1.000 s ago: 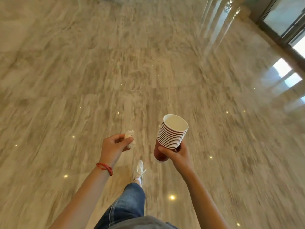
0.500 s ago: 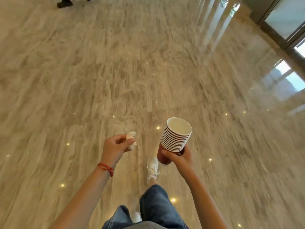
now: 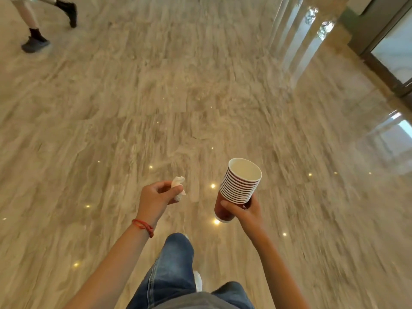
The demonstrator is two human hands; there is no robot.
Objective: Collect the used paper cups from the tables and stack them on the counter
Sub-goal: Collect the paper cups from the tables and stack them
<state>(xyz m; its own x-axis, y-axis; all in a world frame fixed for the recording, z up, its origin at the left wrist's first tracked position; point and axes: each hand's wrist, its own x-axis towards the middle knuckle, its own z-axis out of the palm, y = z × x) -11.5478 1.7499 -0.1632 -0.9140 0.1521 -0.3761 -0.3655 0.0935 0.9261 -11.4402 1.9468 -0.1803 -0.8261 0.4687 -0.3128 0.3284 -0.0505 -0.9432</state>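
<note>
A stack of several nested paper cups (image 3: 239, 186), red outside with white rims, is held tilted in front of me by my right hand (image 3: 246, 214), whose fingers wrap its lower part. The top cup looks empty inside. To the left of the stack, my left hand (image 3: 157, 198) pinches a small crumpled white tissue (image 3: 178, 187). A red cord bracelet circles my left wrist. No table or counter is in view.
Polished beige marble floor (image 3: 178, 97) stretches ahead, blurred by motion. Another person's legs and dark shoes (image 3: 35, 44) are at the far left top. A glass door with a dark frame (image 3: 388, 47) runs along the right edge. My jeans-clad legs show below.
I have walked forward over the floor, legs swapping. Another person's legs have come further into view at the top left. Both hands keep their hold at about the same place.
</note>
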